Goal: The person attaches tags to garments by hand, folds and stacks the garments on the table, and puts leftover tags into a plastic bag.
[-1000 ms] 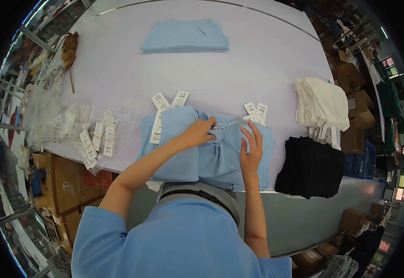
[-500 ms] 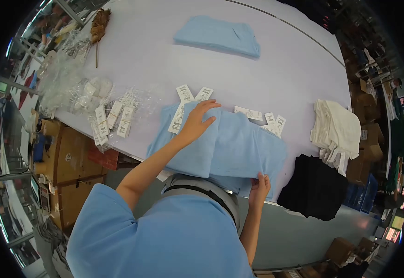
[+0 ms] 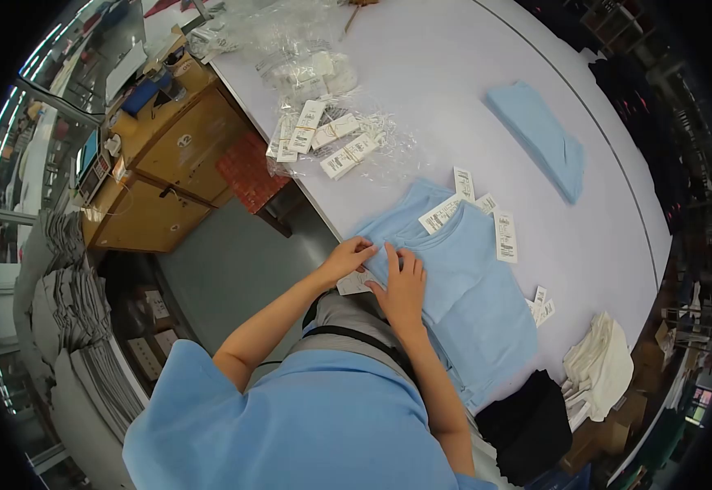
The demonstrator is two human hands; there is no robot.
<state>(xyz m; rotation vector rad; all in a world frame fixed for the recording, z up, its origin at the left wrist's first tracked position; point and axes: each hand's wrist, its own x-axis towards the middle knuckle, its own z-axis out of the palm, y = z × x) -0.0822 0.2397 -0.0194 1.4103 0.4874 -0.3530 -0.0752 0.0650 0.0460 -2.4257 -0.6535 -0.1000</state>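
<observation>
Head view — my left hand (image 3: pixel 344 261) pinches the blue garment (image 3: pixel 466 273), my right hand (image 3: pixel 405 296) rests open — likely soft, light, best held at the edge

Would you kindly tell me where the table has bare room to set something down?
Bare table lies between the plastic and far blue pile, and between that pile and the white pile. It is crowded at the near blue pile, by the left hand and right hand, and around the tag bundles.
</observation>
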